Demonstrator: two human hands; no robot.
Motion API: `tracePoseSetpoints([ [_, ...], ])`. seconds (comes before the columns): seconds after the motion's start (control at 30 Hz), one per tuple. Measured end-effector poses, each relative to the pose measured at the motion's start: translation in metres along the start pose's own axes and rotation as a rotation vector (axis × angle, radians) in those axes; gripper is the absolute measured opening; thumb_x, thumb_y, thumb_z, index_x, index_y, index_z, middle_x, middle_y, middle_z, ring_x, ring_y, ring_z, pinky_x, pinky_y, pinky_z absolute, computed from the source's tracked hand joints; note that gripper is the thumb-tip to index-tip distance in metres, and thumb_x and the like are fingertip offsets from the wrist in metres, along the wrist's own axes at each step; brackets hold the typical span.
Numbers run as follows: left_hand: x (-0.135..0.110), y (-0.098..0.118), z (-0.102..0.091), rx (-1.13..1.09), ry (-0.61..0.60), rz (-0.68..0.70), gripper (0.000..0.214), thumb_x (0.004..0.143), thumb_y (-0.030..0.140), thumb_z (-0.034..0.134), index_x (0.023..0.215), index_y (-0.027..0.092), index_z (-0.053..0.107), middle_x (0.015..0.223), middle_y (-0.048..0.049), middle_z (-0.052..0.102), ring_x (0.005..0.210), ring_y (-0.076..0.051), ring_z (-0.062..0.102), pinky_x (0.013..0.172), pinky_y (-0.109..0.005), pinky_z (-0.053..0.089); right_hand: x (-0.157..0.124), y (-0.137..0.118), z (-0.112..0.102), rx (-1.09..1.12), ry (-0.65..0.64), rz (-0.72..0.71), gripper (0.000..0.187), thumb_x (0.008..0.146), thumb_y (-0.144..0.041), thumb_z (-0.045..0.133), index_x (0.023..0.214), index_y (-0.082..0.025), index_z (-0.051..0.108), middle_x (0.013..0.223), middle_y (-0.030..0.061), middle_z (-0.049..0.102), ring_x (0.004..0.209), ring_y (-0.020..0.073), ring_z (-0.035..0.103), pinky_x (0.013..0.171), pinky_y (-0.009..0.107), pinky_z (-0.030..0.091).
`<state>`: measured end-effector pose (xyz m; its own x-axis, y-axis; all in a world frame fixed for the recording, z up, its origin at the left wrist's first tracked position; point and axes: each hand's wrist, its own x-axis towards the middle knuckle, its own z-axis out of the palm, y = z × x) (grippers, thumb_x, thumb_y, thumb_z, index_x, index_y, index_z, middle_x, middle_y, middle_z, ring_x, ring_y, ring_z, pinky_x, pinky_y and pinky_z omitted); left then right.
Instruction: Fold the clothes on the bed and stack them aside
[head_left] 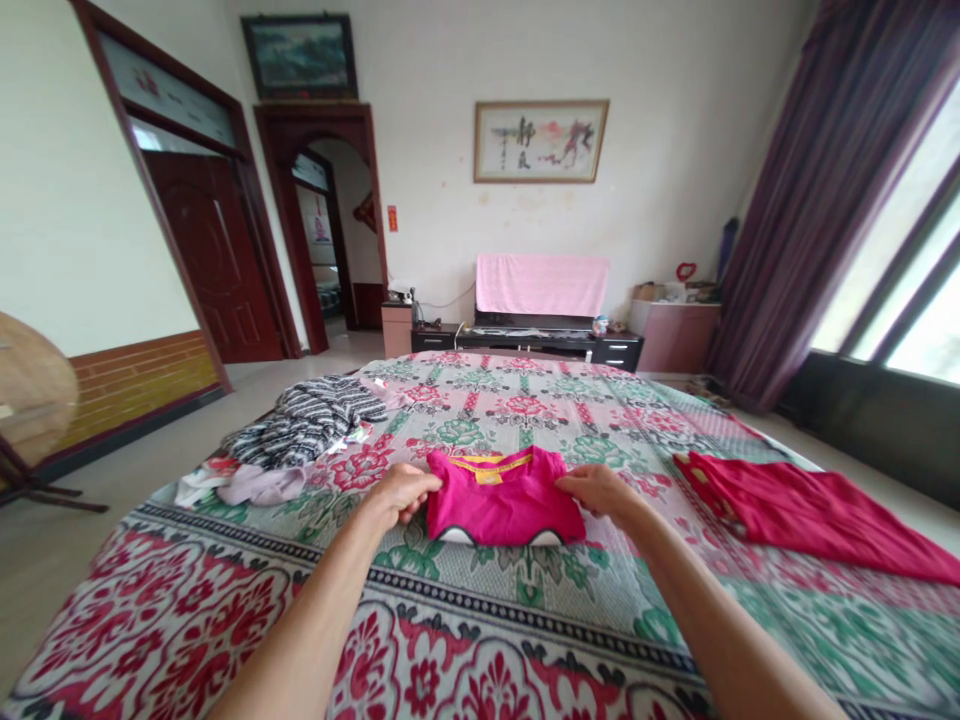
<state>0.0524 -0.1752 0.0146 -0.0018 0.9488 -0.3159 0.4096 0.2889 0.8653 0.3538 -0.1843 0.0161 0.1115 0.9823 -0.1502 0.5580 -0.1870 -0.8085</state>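
A magenta shirt (501,500) with a yellow collar band lies folded on the floral bed cover (465,620). My left hand (405,492) pinches its left edge with fingers curled closed. At the shirt's right edge, my right hand (600,490) grips the fabric in the same way. Both forearms reach in from the bottom of the view.
A striped black-and-white garment (315,425) and pale clothes (247,485) are piled at the left of the bed. A red garment (810,515) lies spread at the right. Beyond the bed are a low TV cabinet (525,345), doorways at the left and curtained windows at the right.
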Motion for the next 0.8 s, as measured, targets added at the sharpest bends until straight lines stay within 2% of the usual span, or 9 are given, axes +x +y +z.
tracePoseSetpoints([
  [0.17,-0.007,0.015,0.008,-0.041,-0.017,0.091,0.027,0.063,0.031,0.064,0.052,0.019,0.042,0.036,0.0094,0.036,0.03,-0.004,0.029,0.033,-0.019,0.018,0.001,0.0,-0.015,0.019,0.086,-0.017,0.025,0.069,-0.027,0.059,0.049,-0.018,0.046,0.035,-0.0096,0.032,0.033,0.0037,0.028,0.035,0.018,0.02],
  [0.27,-0.008,0.028,0.016,-0.045,-0.018,0.095,0.028,0.063,0.032,0.065,0.054,0.019,0.043,0.038,0.0097,0.037,0.03,-0.004,0.029,0.033,-0.019,0.019,0.004,0.005,-0.026,0.025,0.103,-0.041,0.026,0.07,-0.026,0.057,0.049,-0.018,0.046,0.034,-0.0097,0.031,0.033,0.0033,0.026,0.035,0.019,0.018],
  [0.43,-0.008,0.06,0.04,-0.09,-0.068,0.137,0.029,0.061,0.035,0.067,0.056,0.018,0.044,0.039,0.0101,0.038,0.031,-0.003,0.029,0.034,-0.018,0.018,-0.005,0.015,-0.059,0.04,0.165,-0.047,0.025,0.07,-0.026,0.057,0.049,-0.018,0.047,0.034,-0.0094,0.031,0.034,0.0033,0.027,0.036,0.019,0.018],
  [0.6,-0.008,0.096,0.082,-0.147,-0.156,0.14,0.032,0.06,0.034,0.068,0.052,0.018,0.042,0.035,0.01,0.036,0.03,-0.003,0.027,0.034,-0.017,0.016,-0.022,0.029,-0.108,-0.025,0.3,-0.046,0.026,0.068,-0.026,0.06,0.047,-0.017,0.048,0.036,-0.0083,0.033,0.036,0.0037,0.03,0.038,0.019,0.02],
  [0.8,-0.009,0.134,0.155,-0.209,-0.253,0.162,0.028,0.066,0.03,0.067,0.054,0.017,0.044,0.038,0.0088,0.04,0.03,-0.003,0.03,0.034,-0.017,0.018,-0.031,0.062,-0.177,-0.05,0.464,0.065,0.019,0.064,-0.025,0.063,0.049,-0.016,0.056,0.037,-0.0061,0.038,0.038,0.0062,0.035,0.037,0.02,0.023],
])
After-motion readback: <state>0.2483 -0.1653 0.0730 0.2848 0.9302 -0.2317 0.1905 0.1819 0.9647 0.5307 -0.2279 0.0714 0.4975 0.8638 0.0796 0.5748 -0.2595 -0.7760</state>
